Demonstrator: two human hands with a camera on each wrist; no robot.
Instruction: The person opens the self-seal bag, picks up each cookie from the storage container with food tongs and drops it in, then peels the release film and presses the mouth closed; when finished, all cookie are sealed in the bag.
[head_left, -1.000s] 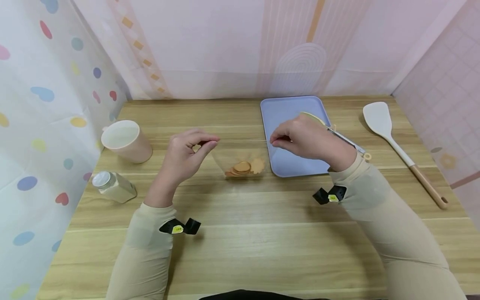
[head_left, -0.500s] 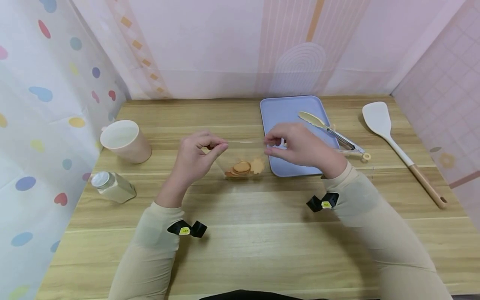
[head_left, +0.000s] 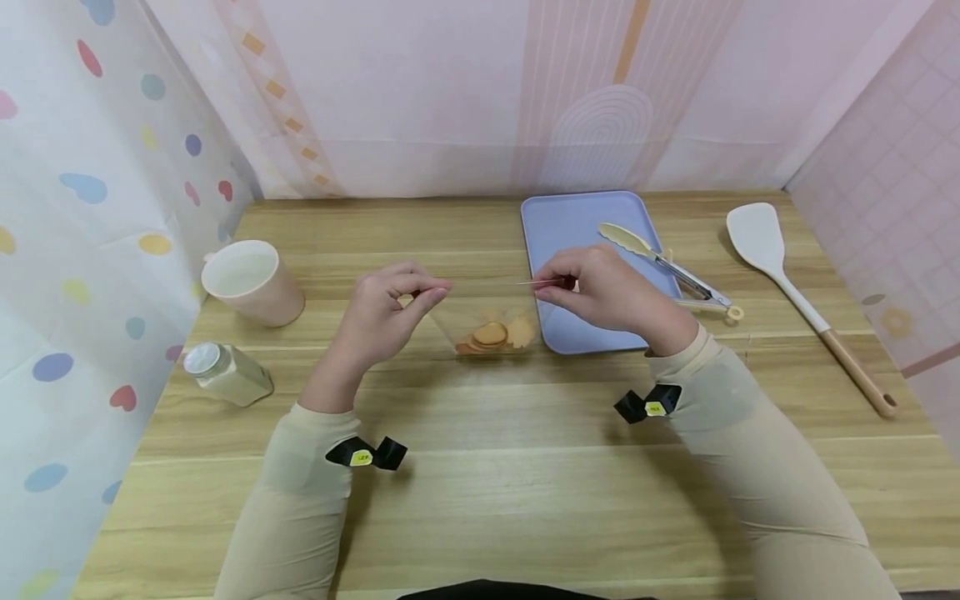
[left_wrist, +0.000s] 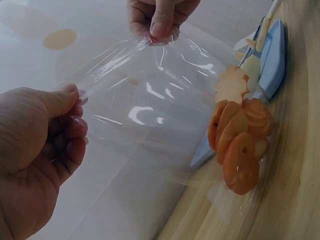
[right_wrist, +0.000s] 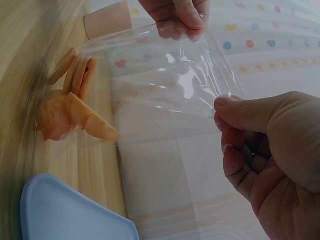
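Note:
A clear plastic bag (left_wrist: pixel 145 107) is stretched between both hands, its top edge drawn taut. Several cookies (head_left: pixel 491 335) lie at its bottom, round ones and a scalloped one among them. My left hand (head_left: pixel 390 312) pinches one top corner between thumb and fingers. The other top corner is pinched by my right hand (head_left: pixel 600 287), above the near part of the blue tray (head_left: pixel 585 332). In the right wrist view the cookies (right_wrist: pixel 75 97) are seen through the film, low in the bag.
Tongs (head_left: pixel 660 262) lie across the tray's right side. Further right is a white spatula (head_left: pixel 780 279) with a wooden handle. At the left stand a pink mug (head_left: pixel 262 287) and a white-lidded jar (head_left: pixel 228 375). Patterned curtains border the wooden table (head_left: pixel 487 500).
Half a second ago my right fingers were looser at the bag's edge; now they pinch it. Both hands have come closer together than a second ago, and the tongs show more fully.

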